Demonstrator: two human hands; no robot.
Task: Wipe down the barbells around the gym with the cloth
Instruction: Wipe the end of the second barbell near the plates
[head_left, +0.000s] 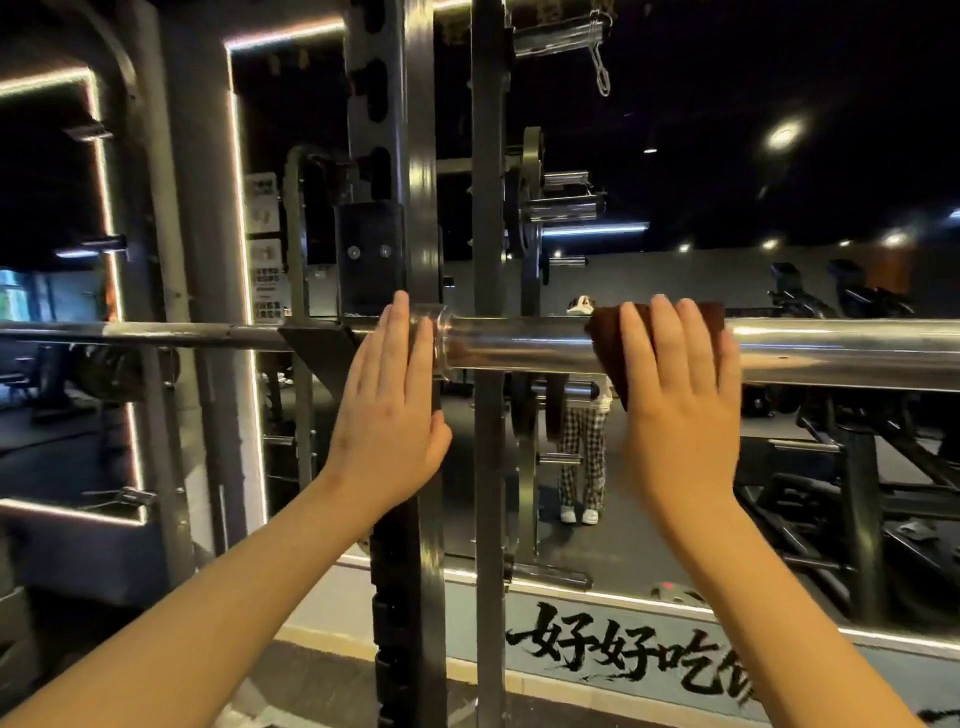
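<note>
The barbell (519, 345) lies level on the rack (418, 156). The right hand (675, 410) presses a brown cloth (607, 345) flat onto its thick sleeve, fingers straight. The left hand (387, 415) rests flat-fingered against the collar, grasping nothing.

R hand (675, 415) w/ cloth (608, 353) on barbell (519, 345)

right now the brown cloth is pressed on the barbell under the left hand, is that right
Not quite: the brown cloth is pressed on the barbell under the right hand, not the left hand. The head view shows it; the left hand lies flat and bare near the collar.
</note>
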